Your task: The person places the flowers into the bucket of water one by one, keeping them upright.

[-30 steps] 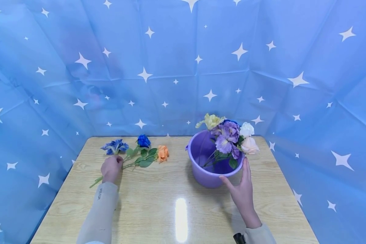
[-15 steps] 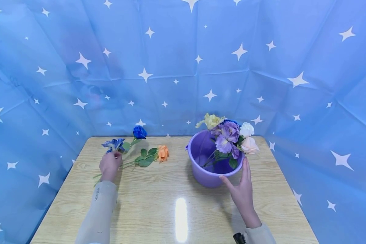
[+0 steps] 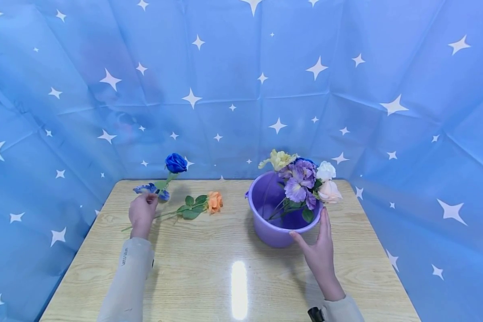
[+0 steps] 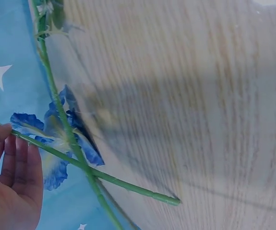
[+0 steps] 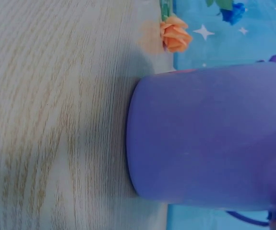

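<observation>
My left hand (image 3: 142,213) pinches the green stem of a blue rose (image 3: 175,163) between thumb and fingertips, its bloom raised above the table. In the left wrist view that stem (image 4: 128,184) crosses in front of another stem and a blue iris (image 4: 56,143). The iris lies on the table just beyond the hand. To its right lies an orange rose (image 3: 215,202) with green leaves. My right hand (image 3: 321,257) rests against the rim of a purple bucket (image 3: 279,238), thumb and fingers spread and straight. Its fingers are mostly out of the right wrist view.
Purple irises (image 3: 298,183), a pale yellow flower (image 3: 280,159), a white flower (image 3: 326,170) and a pale pink rose (image 3: 329,192) lean to the back and right in the bucket. A blue star-patterned cloth (image 3: 233,89) hangs behind the wooden table (image 3: 193,268).
My left hand has lifted the blue rose off the table, its bloom moving up and slightly left. The iris and orange rose stay on the table. My right hand and the bucket have not moved.
</observation>
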Action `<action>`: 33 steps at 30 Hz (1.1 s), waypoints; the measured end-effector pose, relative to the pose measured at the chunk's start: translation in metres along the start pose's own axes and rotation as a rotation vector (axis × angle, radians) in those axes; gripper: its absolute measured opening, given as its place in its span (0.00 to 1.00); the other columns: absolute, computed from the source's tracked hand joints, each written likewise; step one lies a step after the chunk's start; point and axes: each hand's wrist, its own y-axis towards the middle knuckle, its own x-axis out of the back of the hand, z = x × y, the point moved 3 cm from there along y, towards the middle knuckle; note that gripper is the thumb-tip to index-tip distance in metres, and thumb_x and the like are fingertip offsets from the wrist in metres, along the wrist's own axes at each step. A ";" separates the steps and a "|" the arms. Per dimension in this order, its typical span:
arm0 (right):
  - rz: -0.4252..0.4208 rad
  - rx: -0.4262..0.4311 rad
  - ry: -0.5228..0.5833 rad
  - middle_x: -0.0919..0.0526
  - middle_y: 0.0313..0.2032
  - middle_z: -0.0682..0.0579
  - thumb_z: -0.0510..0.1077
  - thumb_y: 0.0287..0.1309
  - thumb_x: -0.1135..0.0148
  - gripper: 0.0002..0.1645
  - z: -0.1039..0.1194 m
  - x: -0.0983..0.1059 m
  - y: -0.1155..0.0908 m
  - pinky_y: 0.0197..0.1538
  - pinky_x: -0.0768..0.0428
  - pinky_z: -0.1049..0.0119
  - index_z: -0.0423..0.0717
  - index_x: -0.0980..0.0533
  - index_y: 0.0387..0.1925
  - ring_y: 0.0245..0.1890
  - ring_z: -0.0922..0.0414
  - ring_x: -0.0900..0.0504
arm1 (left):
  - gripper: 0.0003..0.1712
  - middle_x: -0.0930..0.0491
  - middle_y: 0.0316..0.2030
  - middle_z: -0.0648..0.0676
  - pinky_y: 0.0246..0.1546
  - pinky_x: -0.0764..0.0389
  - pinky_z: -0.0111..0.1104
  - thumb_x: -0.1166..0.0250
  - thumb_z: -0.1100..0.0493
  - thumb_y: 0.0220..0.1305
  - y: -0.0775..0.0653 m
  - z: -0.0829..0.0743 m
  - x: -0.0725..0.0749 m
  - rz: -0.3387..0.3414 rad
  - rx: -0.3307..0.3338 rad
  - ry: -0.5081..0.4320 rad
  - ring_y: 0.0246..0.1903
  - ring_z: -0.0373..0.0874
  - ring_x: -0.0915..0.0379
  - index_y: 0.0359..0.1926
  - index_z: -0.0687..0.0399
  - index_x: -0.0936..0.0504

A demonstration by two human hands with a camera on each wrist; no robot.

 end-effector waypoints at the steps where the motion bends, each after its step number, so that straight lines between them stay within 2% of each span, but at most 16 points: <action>1: 0.000 0.000 0.000 0.57 0.80 0.47 0.51 0.49 0.22 0.68 0.000 0.000 0.000 0.78 0.50 0.42 0.48 0.58 0.79 0.80 0.45 0.55 | 0.12 0.13 0.45 0.60 0.43 0.20 0.49 0.40 0.58 0.69 0.000 -0.001 0.001 -0.012 -0.002 -0.008 0.44 0.57 0.17 0.48 0.56 0.15; 7: -0.001 0.003 -0.002 0.57 0.80 0.45 0.50 0.49 0.22 0.68 -0.001 0.000 0.000 0.78 0.49 0.41 0.48 0.58 0.79 0.80 0.44 0.55 | 0.13 0.13 0.44 0.59 0.45 0.20 0.48 0.40 0.58 0.69 0.000 -0.005 0.004 -0.070 -0.008 -0.061 0.44 0.55 0.17 0.50 0.55 0.15; 15: -0.003 0.004 0.008 0.57 0.80 0.46 0.50 0.49 0.22 0.68 -0.002 0.000 -0.001 0.79 0.50 0.42 0.48 0.58 0.79 0.80 0.45 0.55 | 0.11 0.14 0.45 0.62 0.49 0.19 0.49 0.38 0.60 0.69 0.001 -0.018 0.008 -0.109 -0.068 -0.096 0.45 0.56 0.17 0.48 0.58 0.15; 22: 0.000 -0.002 0.012 0.57 0.80 0.46 0.50 0.49 0.22 0.68 -0.002 0.000 0.000 0.79 0.50 0.42 0.48 0.58 0.79 0.80 0.45 0.55 | 0.11 0.13 0.44 0.61 0.49 0.21 0.50 0.37 0.60 0.68 0.002 -0.025 0.008 -0.105 -0.085 -0.115 0.44 0.56 0.17 0.48 0.57 0.15; 27: 0.001 -0.003 0.011 0.57 0.80 0.46 0.50 0.49 0.22 0.68 -0.002 -0.001 0.000 0.79 0.50 0.42 0.49 0.58 0.79 0.80 0.45 0.55 | 0.11 0.13 0.43 0.62 0.48 0.21 0.50 0.37 0.60 0.67 0.001 -0.033 0.009 -0.108 -0.122 -0.141 0.43 0.57 0.17 0.47 0.58 0.15; 30: 0.002 -0.003 0.010 0.57 0.80 0.47 0.50 0.49 0.22 0.68 -0.002 0.000 0.000 0.79 0.50 0.42 0.49 0.59 0.79 0.80 0.45 0.55 | 0.10 0.13 0.42 0.62 0.47 0.21 0.49 0.37 0.61 0.67 0.001 -0.038 0.009 -0.092 -0.137 -0.151 0.43 0.57 0.17 0.46 0.57 0.15; 33: -0.001 -0.001 0.010 0.57 0.80 0.46 0.50 0.49 0.22 0.68 -0.002 0.000 0.000 0.79 0.50 0.42 0.48 0.58 0.79 0.80 0.45 0.55 | 0.08 0.13 0.41 0.61 0.46 0.20 0.48 0.37 0.61 0.67 0.000 -0.042 0.008 -0.047 -0.151 -0.144 0.42 0.56 0.17 0.45 0.56 0.16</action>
